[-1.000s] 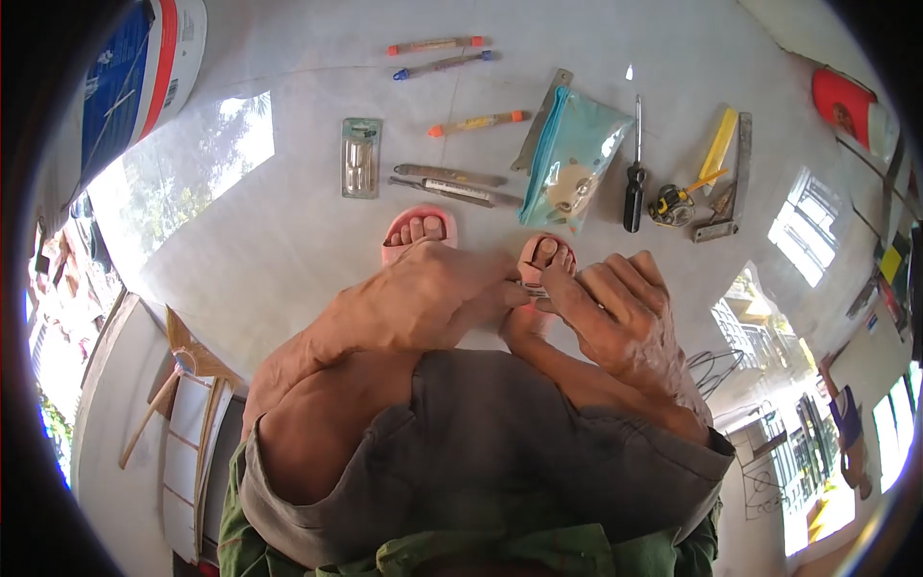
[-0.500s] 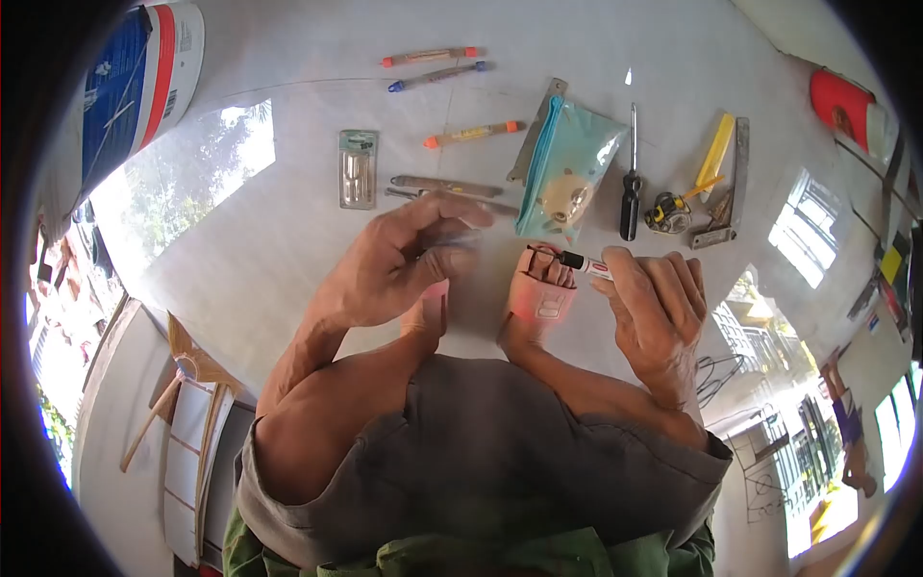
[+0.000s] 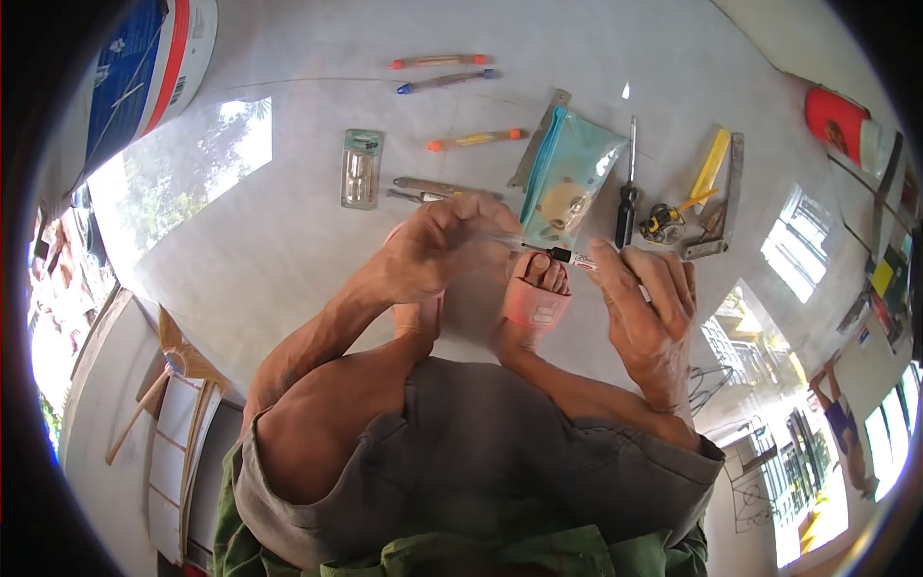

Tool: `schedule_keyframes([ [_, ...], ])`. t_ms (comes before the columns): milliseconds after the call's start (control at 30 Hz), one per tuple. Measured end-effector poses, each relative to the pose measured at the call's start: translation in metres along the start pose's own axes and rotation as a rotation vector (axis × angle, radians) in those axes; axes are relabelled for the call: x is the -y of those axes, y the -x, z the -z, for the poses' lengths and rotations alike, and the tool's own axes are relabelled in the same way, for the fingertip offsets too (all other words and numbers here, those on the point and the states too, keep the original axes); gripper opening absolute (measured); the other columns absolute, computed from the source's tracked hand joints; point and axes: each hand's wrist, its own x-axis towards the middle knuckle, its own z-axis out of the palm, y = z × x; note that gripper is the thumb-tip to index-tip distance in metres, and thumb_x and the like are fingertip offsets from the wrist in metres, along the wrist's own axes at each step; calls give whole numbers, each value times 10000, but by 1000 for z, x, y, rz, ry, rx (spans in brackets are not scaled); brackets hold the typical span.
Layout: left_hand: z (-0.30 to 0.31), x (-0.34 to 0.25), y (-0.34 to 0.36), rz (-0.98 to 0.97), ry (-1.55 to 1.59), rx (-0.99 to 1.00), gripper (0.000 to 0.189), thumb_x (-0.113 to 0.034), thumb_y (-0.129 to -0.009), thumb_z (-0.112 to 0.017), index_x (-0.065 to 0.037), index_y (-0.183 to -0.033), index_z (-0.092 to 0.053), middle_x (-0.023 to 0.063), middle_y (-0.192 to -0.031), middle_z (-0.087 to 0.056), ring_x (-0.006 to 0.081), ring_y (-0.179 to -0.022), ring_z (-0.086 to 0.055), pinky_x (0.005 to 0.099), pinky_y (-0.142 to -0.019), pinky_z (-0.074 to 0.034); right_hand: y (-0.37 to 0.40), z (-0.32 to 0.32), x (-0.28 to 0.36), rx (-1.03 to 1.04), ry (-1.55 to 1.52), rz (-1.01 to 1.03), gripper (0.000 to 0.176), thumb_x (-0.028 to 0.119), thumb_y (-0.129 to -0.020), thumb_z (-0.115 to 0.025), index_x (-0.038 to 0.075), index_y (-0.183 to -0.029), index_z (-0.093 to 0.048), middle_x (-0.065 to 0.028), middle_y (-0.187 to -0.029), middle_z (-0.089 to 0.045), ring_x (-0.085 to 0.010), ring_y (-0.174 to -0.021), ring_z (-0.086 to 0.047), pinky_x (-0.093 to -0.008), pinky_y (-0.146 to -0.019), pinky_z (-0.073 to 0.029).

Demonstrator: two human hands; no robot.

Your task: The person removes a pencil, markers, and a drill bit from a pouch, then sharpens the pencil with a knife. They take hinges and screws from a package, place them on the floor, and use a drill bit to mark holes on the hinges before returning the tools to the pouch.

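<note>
My right hand (image 3: 649, 313) pinches a small white tube with a black end (image 3: 577, 260) between thumb and fingers. A thin dark tip sticks out of the black end, pointing left. Close to that tip is my left hand (image 3: 433, 252), its fingers curled and partly blurred. Something clear seems to be at its fingertips, but I cannot make it out. Both hands are raised over my feet, which wear pink slippers (image 3: 535, 306). Just beyond the hands lies a light-blue zip pouch (image 3: 582, 159) with round pieces inside.
On the grey floor lie a screwdriver (image 3: 628, 202), a tangled yellow-and-black item (image 3: 663, 223), a metal square (image 3: 733, 192), a blister pack (image 3: 361, 168) and several coloured tubes (image 3: 476, 139). A large bucket (image 3: 135, 77) stands at far left. Another person (image 3: 846, 428) is at far right.
My left hand has moved right, toward the tube's tip. My right hand, still pinching the tube, has shifted slightly left.
</note>
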Motion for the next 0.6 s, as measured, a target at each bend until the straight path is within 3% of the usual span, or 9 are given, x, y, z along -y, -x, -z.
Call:
schedule_keyframes([
  [400, 4, 0, 3, -82, 11, -22, 218, -37, -953, -649, 22, -1157, -600, 110, -1001, -671, 183, -868, -680, 310, -797, -538, -4, -6, -3, -38, -11, 26, 380, 127, -794, -693, 172, -1171, -681, 34, -956, -570, -175, -844, -582, -369, -692, -424],
  [600, 6, 1, 3, -128, -36, -7, 224, -50, -963, -641, 26, -1170, -602, 113, -993, -667, 161, -829, -661, 301, -765, -529, -6, -4, -3, 17, -33, 17, 422, 129, -750, -685, 139, -1172, -678, 19, -963, -565, -184, -849, -582, -363, -694, -424],
])
